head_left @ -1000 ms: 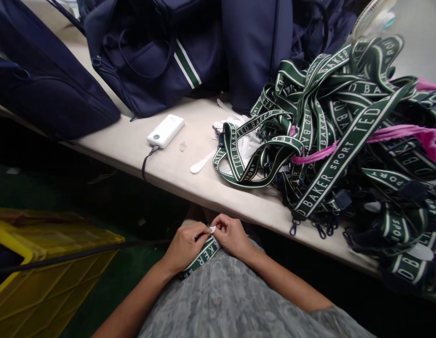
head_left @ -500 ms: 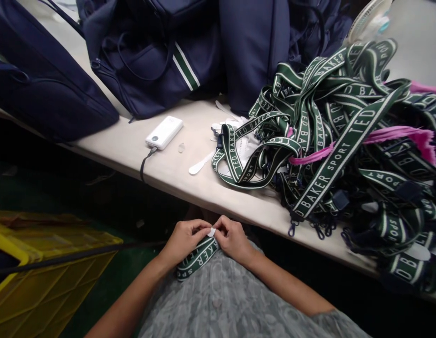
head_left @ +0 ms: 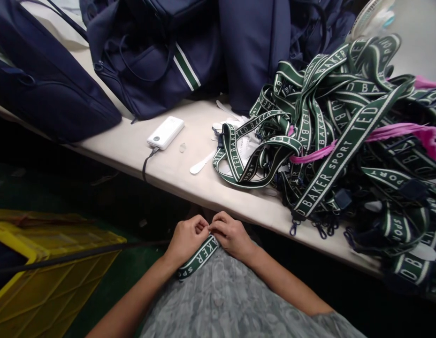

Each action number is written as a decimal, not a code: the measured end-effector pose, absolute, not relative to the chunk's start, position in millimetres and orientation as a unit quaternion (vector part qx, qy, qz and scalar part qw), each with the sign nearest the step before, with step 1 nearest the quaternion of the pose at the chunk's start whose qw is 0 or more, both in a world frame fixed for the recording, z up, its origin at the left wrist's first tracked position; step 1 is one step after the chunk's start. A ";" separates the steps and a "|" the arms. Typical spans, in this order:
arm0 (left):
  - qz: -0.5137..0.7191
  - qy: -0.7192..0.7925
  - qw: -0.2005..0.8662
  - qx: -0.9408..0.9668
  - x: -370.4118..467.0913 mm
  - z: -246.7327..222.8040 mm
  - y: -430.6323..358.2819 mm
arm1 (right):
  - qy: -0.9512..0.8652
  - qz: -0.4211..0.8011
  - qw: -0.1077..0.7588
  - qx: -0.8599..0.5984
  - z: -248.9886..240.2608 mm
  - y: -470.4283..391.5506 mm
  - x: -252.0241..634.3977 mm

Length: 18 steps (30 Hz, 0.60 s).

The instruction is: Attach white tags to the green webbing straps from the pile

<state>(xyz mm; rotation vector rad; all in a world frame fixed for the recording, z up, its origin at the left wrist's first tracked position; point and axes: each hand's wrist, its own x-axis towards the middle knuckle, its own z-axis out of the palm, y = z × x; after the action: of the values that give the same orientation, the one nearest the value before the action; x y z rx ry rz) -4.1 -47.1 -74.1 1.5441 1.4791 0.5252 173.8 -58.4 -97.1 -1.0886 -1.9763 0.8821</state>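
Note:
My left hand (head_left: 187,240) and my right hand (head_left: 232,235) meet just off the table's front edge, fingertips nearly touching. Both are closed in a pinch at the upper end of a green woven strap (head_left: 200,257) with white lettering and white edges. The strap slopes down to the left beneath my left hand, against the grey patterned shirt (head_left: 218,300). What exactly lies between the fingertips is hidden. On the table to the right is a large tangled pile of the same straps (head_left: 326,178), some with dark clips.
A white power bank (head_left: 165,133) with a dark cable lies on the table (head_left: 168,176), near a flat white plastic strip (head_left: 201,164). Navy bags (head_left: 150,61) stand along the back. Pink ties (head_left: 316,153) run through the strap pile. A yellow crate (head_left: 73,272) is at lower left.
A small white piece that showed between the fingertips is now out of sight. My right fingers have curled over the strap's end, and my left fingers have bent in more.

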 end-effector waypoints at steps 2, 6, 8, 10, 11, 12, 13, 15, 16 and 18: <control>0.216 0.606 0.416 0.643 -2.3 -71.5 -50.4 | -0.789 0.299 0.353 -0.403 -97.1 -58.2 175.6; 0.223 0.613 0.359 0.668 -0.5 -66.6 -58.0 | -0.819 0.265 0.330 -0.388 -91.5 -60.1 178.8; 0.230 0.610 0.340 0.678 1.0 -65.1 -62.0 | -0.810 0.278 0.328 -0.399 -88.1 -62.8 180.6; 0.249 0.608 0.343 0.671 2.6 -65.7 -64.5 | -0.785 0.309 0.338 -0.418 -85.9 -66.4 182.0; 0.259 0.608 0.356 0.660 3.3 -67.2 -64.7 | -0.771 0.324 0.344 -0.426 -85.5 -68.2 182.4; 0.267 0.609 0.375 0.646 3.5 -69.6 -64.2 | -0.759 0.336 0.350 -0.433 -85.5 -69.9 182.7; 0.272 0.609 0.397 0.630 3.4 -72.6 -63.0 | -0.750 0.346 0.355 -0.438 -86.1 -71.2 182.8; 0.267 0.605 0.439 0.608 1.8 -79.5 -59.2 | -0.736 0.368 0.359 -0.440 -88.3 -72.4 182.9; 0.263 0.599 0.455 0.604 0.5 -82.7 -57.1 | -0.731 0.380 0.360 -0.438 -89.7 -72.3 182.9; 0.253 0.584 0.486 0.599 -2.5 -87.4 -53.7 | -0.724 0.401 0.364 -0.427 -92.1 -71.1 183.1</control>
<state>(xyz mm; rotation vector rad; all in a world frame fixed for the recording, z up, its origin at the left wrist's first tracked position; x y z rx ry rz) -2.5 -53.7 -87.4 1.4578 1.4211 0.6152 183.1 -71.1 -92.1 -1.1001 -1.8628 1.0327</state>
